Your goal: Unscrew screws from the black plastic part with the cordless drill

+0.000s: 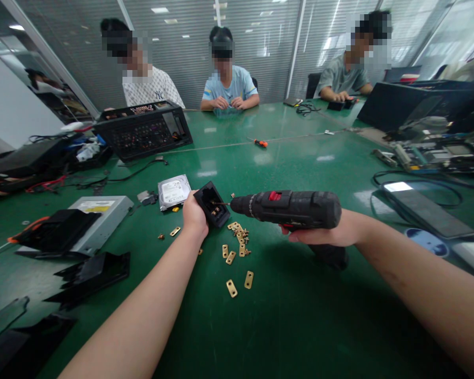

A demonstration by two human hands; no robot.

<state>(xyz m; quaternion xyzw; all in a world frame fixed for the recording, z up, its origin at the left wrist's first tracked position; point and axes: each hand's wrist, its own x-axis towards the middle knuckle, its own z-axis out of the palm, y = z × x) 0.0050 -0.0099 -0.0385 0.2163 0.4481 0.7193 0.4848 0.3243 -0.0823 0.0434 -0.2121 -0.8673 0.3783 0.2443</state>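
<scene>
Green tabletop [300, 326], smooth, glossy. Black computer case [142, 137], boxy, perforated side, far left. Matte black power drill [296, 208], red switch, ribbed collar, lying horizontal; right hand [345, 229] wrapped round its grip. Flat silver hard drive [174, 192] just beyond left hand [195, 215], which clasps a black box [222, 218] by its left side, some fingers hidden. Box tilted, open face toward drill, above table centre; brass bits inside. Thin bit [223, 203] at opening, contact unclear. Oblong two-hole brass plates [249, 280], small screws [246, 239] scattered below.
</scene>
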